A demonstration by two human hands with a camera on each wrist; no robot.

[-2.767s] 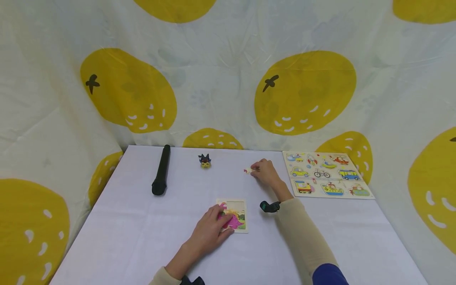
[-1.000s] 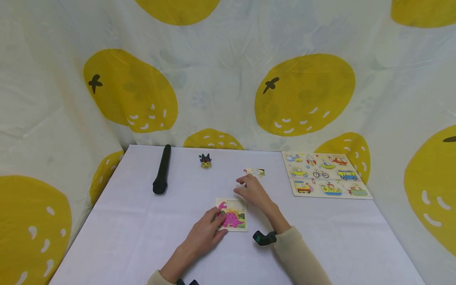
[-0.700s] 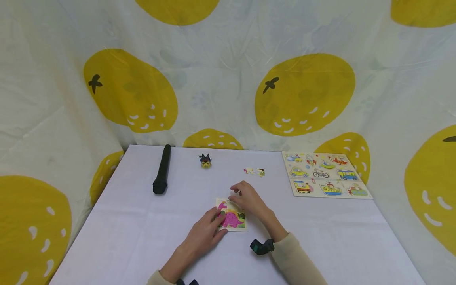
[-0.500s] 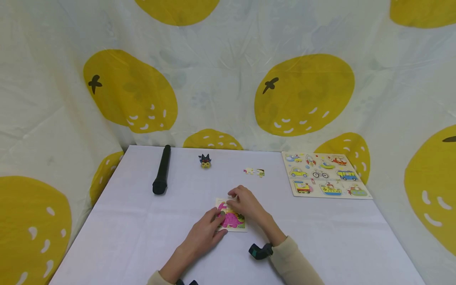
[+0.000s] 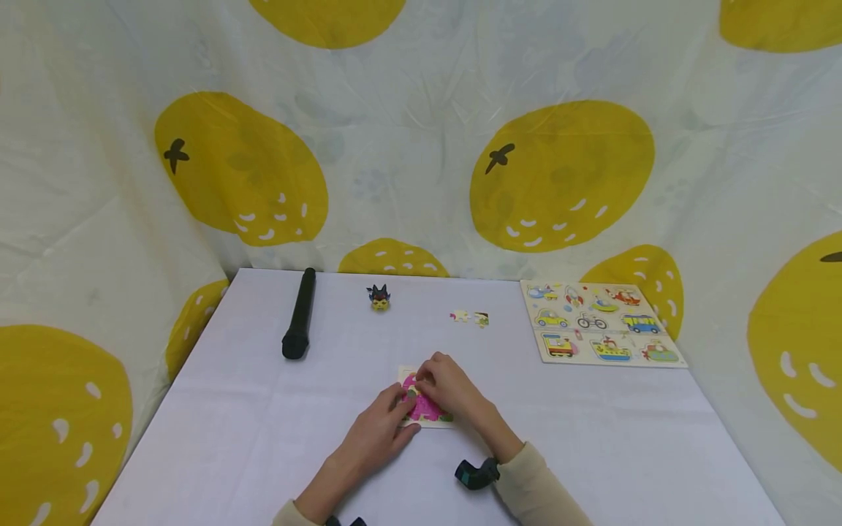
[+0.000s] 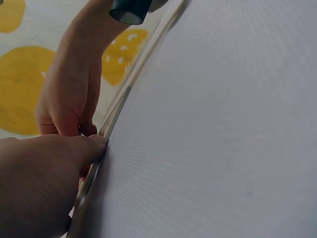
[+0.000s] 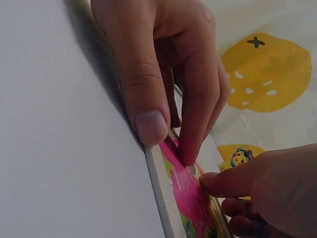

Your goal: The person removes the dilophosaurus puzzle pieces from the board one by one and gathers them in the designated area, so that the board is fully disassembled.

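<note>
A small square jigsaw puzzle (image 5: 430, 411) in a pale wooden frame lies flat, showing a pink dinosaur. My left hand (image 5: 380, 427) holds the frame's left side. In the right wrist view its thumb (image 7: 151, 128) rests against the outer edge while another finger bends onto the picture. From the other side my right hand (image 5: 454, 386) leans over the upper half, hiding much of it. One of its fingertips (image 7: 208, 182) touches the picture beside the pink part; I cannot tell whether it pinches a piece. Two loose puzzle pieces (image 5: 460, 315) lie behind the right hand.
A black microphone (image 5: 300, 314) lies at the back left. Near it stands a small black-and-yellow figurine (image 5: 378, 297). A wooden vehicle puzzle board (image 5: 601, 321) lies at the back right. A curtain (image 5: 408, 161) with yellow fruit prints hangs behind the white table (image 5: 217, 409).
My right hand has come from the loose pieces at the back, leftward and nearer, down onto the dinosaur puzzle. The left hand has stayed at the frame, drawn back slightly.
</note>
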